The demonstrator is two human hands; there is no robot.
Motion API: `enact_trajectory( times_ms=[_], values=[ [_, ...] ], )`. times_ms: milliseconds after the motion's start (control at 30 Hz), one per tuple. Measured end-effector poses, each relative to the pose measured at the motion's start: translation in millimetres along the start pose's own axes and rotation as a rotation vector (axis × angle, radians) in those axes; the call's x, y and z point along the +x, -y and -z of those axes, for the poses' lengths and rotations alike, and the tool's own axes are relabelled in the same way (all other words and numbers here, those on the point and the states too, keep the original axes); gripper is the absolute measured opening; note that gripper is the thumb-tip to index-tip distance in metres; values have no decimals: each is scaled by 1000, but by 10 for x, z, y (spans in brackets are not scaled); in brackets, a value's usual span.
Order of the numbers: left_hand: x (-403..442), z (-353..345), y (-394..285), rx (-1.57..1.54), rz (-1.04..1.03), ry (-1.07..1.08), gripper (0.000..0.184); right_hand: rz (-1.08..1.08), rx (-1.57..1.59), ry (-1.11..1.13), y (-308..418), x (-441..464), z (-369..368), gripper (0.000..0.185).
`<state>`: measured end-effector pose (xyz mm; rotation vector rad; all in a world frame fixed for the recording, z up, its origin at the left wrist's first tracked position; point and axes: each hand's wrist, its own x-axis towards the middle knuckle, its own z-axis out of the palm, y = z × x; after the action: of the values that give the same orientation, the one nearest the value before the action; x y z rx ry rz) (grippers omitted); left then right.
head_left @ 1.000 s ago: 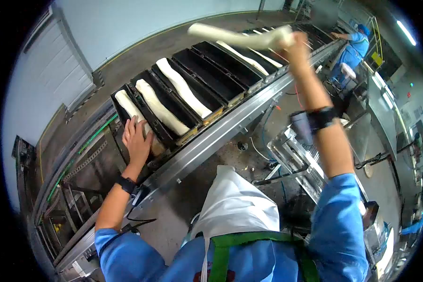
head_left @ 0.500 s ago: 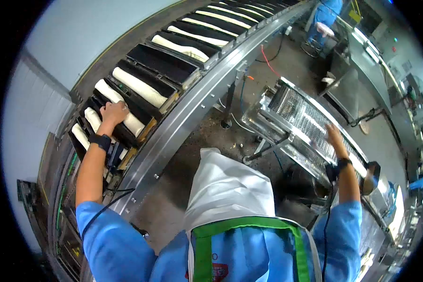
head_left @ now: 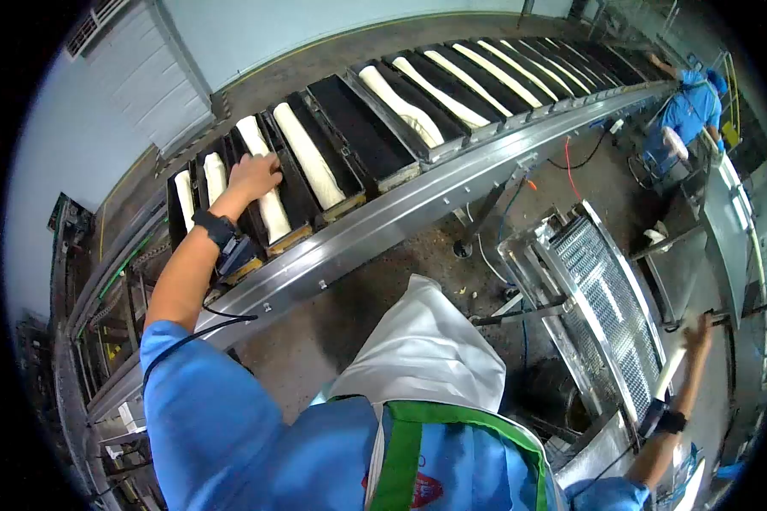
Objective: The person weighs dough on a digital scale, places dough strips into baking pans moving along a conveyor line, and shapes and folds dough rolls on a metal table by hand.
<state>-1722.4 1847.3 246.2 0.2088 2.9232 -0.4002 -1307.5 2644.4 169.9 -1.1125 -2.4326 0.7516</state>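
Note:
My left hand [head_left: 256,176] lies across a long pale dough roll [head_left: 274,215] in a black oblong pan, its fingers slightly bent and apart over the roll and the pan's side. On either side are more pale rolls in pans: a shorter-looking one [head_left: 216,177] to the left and a long one [head_left: 307,157] to the right. My right hand [head_left: 699,334] is stretched out at the far right, beyond the metal mesh conveyor [head_left: 609,302]. Its fingers look extended, with nothing visible in them. A pale strip [head_left: 671,373] shows beside my right forearm; I cannot tell whether they touch.
The row of pans runs along a steel conveyor rail [head_left: 375,217], with one pan [head_left: 358,123] holding no roll. A co-worker in blue [head_left: 690,111] stands at its far end. Hoses and metal legs stand between the rail and the mesh conveyor. A steel table [head_left: 729,230] is at right.
My view has turned, so the pans appear further right. My left hand stays on the same roll. My right hand has moved outward to the right, from over the mesh conveyor to beyond it.

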Motion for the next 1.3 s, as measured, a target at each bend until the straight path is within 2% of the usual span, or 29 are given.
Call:
enact_trajectory(
  times_ms=[33, 100, 200, 267, 333, 400, 433, 500, 533, 600, 633, 667, 700, 767, 833, 867, 900, 967, 1000, 1033, 1100, 1133, 1200, 1233, 1267, 1300],
  values=[
    [18, 51, -68, -2, 3, 0, 31, 1, 148, -55, 390, 116, 243, 48],
    [114, 162, -223, -53, -102, -135, 31, 96, 279, -71, 1206, 279, 543, 53],
    [328, 179, -388, -82, -29, -40, 30, 335, 424, 57, 2426, 434, 694, 52],
    [455, 136, -313, -99, 25, -4, 31, 463, 384, 91, 3129, 434, 509, 49],
    [423, 175, -246, -117, 34, -13, 31, 720, 313, -31, 3668, 528, 183, 48],
    [419, 205, -208, -168, 77, 40, 32, 818, 596, 23, 4109, 678, -323, 44],
    [414, 173, -159, -164, 94, 42, 32, 704, 957, 172, 4400, 598, -635, 40],
    [353, 90, -35, -206, 120, 0, 31, 665, 1123, 352, 4883, 305, -1243, 34],
    [298, 33, 19, -184, 115, -57, 32, 698, 1011, 386, 5057, 65, -1520, 32],
    [241, -9, 10, -178, 140, -61, 33, 743, 650, 473, 5200, -282, -2229, 54],
    [224, -41, 4, -175, 148, -70, 34, 969, 683, 798, 5217, -432, -2561, 68],
    [217, -27, -21, -174, 156, -67, 34, 1185, 591, 966, 5106, -511, -2962, 74],
    [206, 4, -63, -183, 156, -34, 35, 1324, 300, 985, 4979, -609, -3155, 71],
    [237, -18, -78, -186, 169, 4, 36, 1337, 303, 1016, 4793, -617, -3146, 54],
    [400, -117, -32, -150, 217, 107, 37, 1373, 265, 1031, 4571, -419, -3116, 48],
    [482, -142, 13, -128, 278, 156, 50, 1340, 235, 1028, 4450, -312, -3084, 45],
    [626, -272, 130, -120, 293, 155, 50, 1311, 212, 1027, 4323, -161, -3070, 42],
    [817, -582, 436, -432, 276, 87, 66, 1188, 144, 1069, 4015, 98, -2980, 39],
    [798, -401, 296, -431, 319, 203, 78, 1118, 155, 1113, 3855, 248, -2945, 38],
    [763, -340, 243, -432, 327, 201, 78, 1048, 162, 1155, 3702, 396, -2910, 38],
    [660, -270, 125, -550, 418, 189, 81, 713, 125, 1247, 3424, 588, -2724, 37],
    [570, -229, 165, -723, 316, 210, 83, 706, 131, 1247, 3269, 751, -2752, 37],
    [395, 109, -70, -961, 321, 273, 82, 591, 243, 1324, 2715, 1063, -2803, 37],
    [434, 76, -58, -1043, 269, 347, 83, 702, 350, 1277, 2498, 1246, -2826, 36],
    [454, 201, -176, -983, 308, 440, 78, 461, 190, 1303, 2466, 1399, -2710, 34],
    [571, 247, -274, -974, 301, 481, 68, 541, 221, 1229, 2160, 1639, -2731, 33]
  ],
)
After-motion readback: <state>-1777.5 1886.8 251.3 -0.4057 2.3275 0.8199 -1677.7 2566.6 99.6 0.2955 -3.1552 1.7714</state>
